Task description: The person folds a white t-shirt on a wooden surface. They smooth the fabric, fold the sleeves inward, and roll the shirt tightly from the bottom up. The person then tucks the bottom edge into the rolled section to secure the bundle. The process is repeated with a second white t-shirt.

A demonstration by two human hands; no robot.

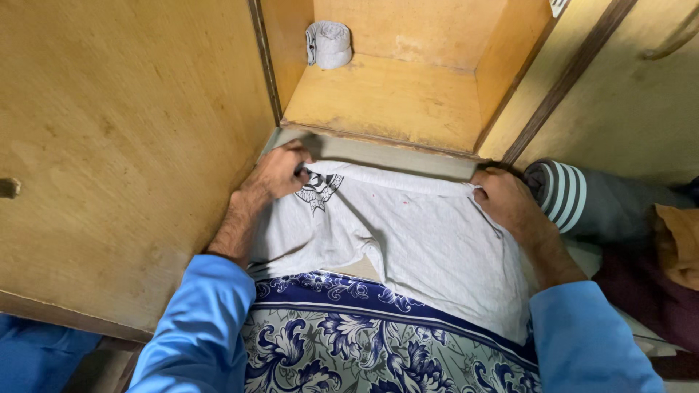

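We hold one white cotton garment with a dark printed motif (pixel 408 233) by its far edge, spread flat on a blue-and-white floral bedsheet (pixel 349 342). Our left hand (pixel 280 171) pinches the far-left corner, fingers closed on the cloth; our right hand (pixel 510 200) grips the far-right corner the same way. The garment's long axis runs side to side between both hands, equally near each, below an open wooden cupboard shelf (pixel 386 98) holding one rolled grey cloth (pixel 329 44). One rolled grey striped garment (pixel 575 196) lies just beside the right hand.
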